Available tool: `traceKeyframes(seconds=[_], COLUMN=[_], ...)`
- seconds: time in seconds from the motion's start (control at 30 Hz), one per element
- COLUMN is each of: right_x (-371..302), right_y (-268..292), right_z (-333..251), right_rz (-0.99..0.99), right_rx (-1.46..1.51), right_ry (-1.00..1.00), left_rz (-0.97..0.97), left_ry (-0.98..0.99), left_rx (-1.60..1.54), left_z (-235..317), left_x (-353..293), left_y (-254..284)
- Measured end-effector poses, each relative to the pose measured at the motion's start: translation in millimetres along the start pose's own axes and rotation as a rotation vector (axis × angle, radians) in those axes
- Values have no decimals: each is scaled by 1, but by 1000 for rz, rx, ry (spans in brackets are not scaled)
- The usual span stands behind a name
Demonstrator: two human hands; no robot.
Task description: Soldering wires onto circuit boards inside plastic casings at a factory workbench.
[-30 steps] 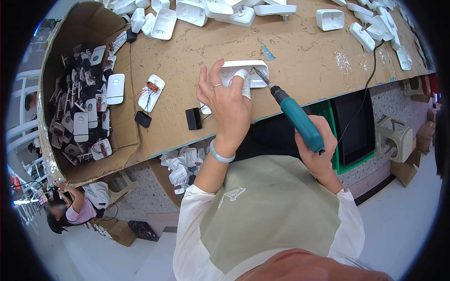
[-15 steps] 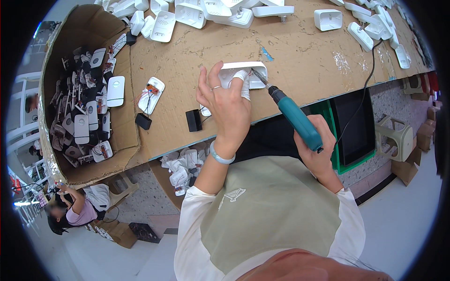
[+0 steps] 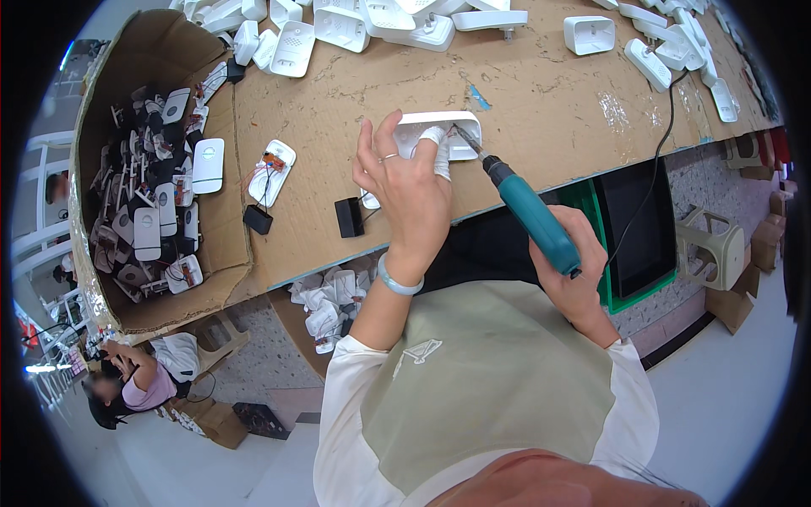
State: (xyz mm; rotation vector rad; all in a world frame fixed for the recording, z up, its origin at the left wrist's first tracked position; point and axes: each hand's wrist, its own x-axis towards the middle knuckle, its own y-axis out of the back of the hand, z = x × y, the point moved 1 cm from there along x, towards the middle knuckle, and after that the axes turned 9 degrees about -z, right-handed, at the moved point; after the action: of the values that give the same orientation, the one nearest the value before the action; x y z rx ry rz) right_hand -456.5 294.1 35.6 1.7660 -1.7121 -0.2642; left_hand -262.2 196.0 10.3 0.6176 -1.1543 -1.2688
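Observation:
A white plastic housing (image 3: 467, 152) lies open side up on the cardboard-covered bench. My left hand (image 3: 411, 190) holds it down, with the thumb, wrapped in white, pressed inside and the fingers bent over its left end. A teal electric screwdriver (image 3: 537, 221) is in my right hand (image 3: 573, 253), whose fingers wrap round its rear. Its metal bit slants into the housing, and the tip reaches the inside near my left thumb. Thin red wires show there. Just left of my left wrist sits a black block (image 3: 348, 218) beside a white part mostly hidden by the hand.
A cardboard box (image 3: 228, 203) at left holds white covers and black parts. Beside it lies a white cover with a circuit board (image 3: 272, 169). White housings (image 3: 342, 29) pile along the far edge. A black cord (image 3: 661, 139) hangs at right above a black tray (image 3: 642, 232).
My hands, the screwdriver and the housing stay almost exactly where they were. A seated person at the lower left has shifted their arms slightly.

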Motion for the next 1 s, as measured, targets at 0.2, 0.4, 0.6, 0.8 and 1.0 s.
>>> traceKeyframes(seconds=[0.2,0.4,0.6,0.8,1.0], right_x=[1,0,-6,-18,-25], right_y=[4,1,5,13,11], right_z=[-7,-2,-3,-1,11], right_rz=[-6,1,-3,94,222], right_rx=[-7,-3,17,70,75], right_ry=[-6,4,-10,-176,-216], left_rz=[-15,-14,-11,-6,0], left_ry=[-2,-2,4,3,1], left_rx=[18,10,10,9,-56], left_z=[-1,0,0,0,2], left_x=[0,0,0,1,0], left_y=[-1,0,0,0,-1])
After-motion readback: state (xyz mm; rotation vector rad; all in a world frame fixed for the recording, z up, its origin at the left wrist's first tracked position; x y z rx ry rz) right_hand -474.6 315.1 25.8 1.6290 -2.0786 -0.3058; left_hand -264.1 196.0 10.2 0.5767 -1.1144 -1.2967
